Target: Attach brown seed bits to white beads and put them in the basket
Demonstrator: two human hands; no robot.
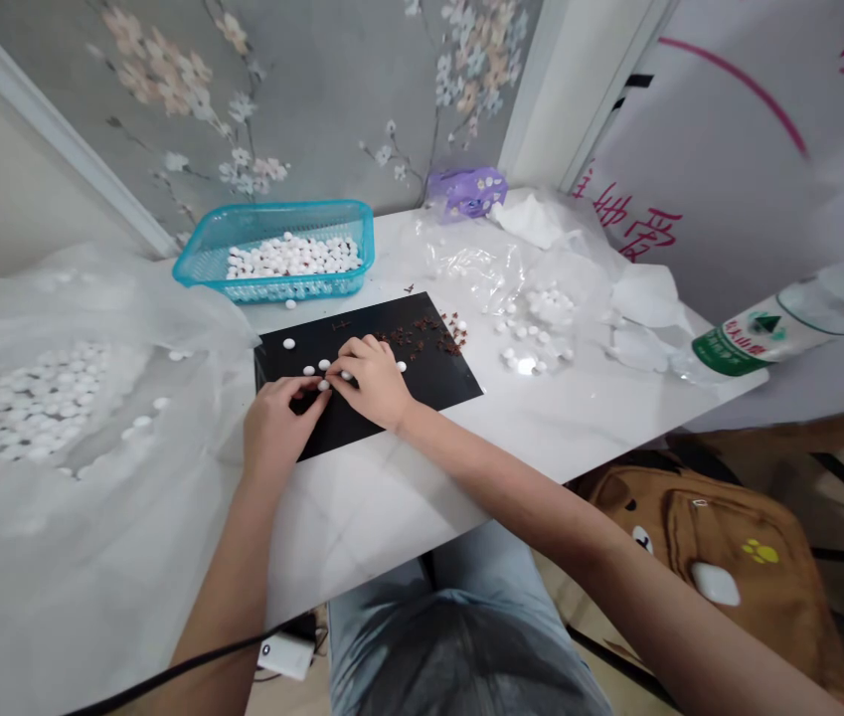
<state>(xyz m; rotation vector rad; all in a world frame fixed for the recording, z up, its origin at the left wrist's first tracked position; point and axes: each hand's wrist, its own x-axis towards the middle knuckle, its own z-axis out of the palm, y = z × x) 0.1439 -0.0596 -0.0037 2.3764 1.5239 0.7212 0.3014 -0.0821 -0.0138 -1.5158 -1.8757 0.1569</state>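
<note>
A black mat (436, 373) lies on the white table (407, 487). Both hands rest on its left part, fingertips meeting. My left hand (276, 423) and my right hand (373, 383) pinch at a small white bead (324, 385) between them. A few more white beads (288, 343) lie loose on the mat. Tiny dark red pieces (422, 338) are scattered on the mat's far right part. What each hand grips is too small to make out for certain.
A teal basket (202, 261) of white beads stands at the back. A large white bag (26, 408) with beads fills the left. Clear plastic (541, 308) with beads lies right, near a purple object (466, 191) and a bottle (771, 323). A brown bag (720, 527) sits below.
</note>
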